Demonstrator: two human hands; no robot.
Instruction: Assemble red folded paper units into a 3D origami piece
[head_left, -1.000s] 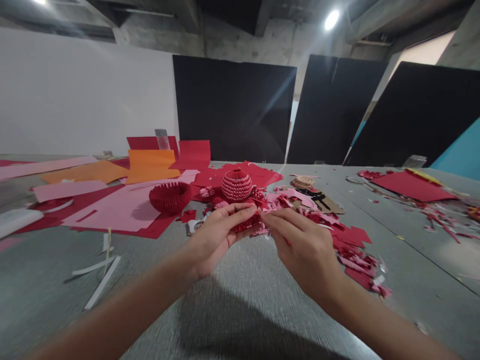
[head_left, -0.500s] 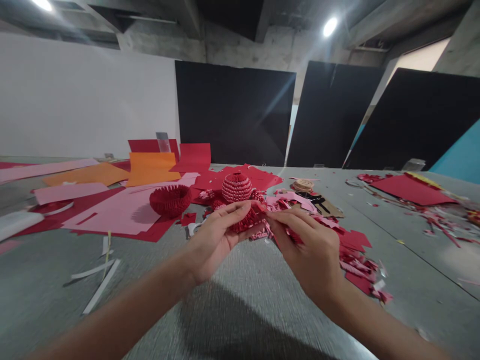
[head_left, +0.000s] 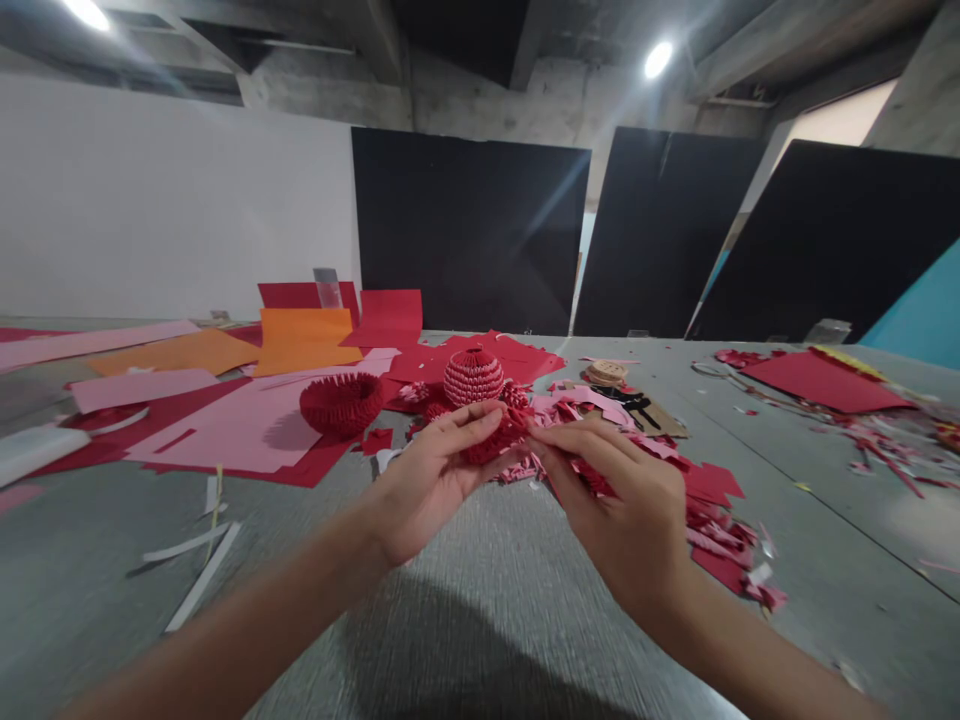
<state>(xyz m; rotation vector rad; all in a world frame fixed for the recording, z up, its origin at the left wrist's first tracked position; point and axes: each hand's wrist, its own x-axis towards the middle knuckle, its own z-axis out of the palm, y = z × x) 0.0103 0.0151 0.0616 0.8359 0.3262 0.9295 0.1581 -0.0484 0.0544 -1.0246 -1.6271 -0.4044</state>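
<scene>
Where my two hands meet: 1 small red paper piece (head_left: 517, 422), held above the surface (head_left: 450, 620); its folds are too small to read.
Left hand (head_left: 427, 475): fingers grasping the piece at its left side.
Right hand (head_left: 634, 490): fingertips pinched on its right end.
Ball (head_left: 473, 378): 1, red and pink, just beyond the left hand.
Bowl (head_left: 341, 405): 1, red, jagged rim, left of the ball and apart from it.
Orange sheets (head_left: 304, 338): 2, beyond the bowl, one bent upright.
Coiled disc (head_left: 606, 373): 1, tan, right of the ball.
Scraps (head_left: 712, 530): red and pink, overlapping, I cannot count them.
Black panels (head_left: 469, 230): 3, in the background.
</scene>
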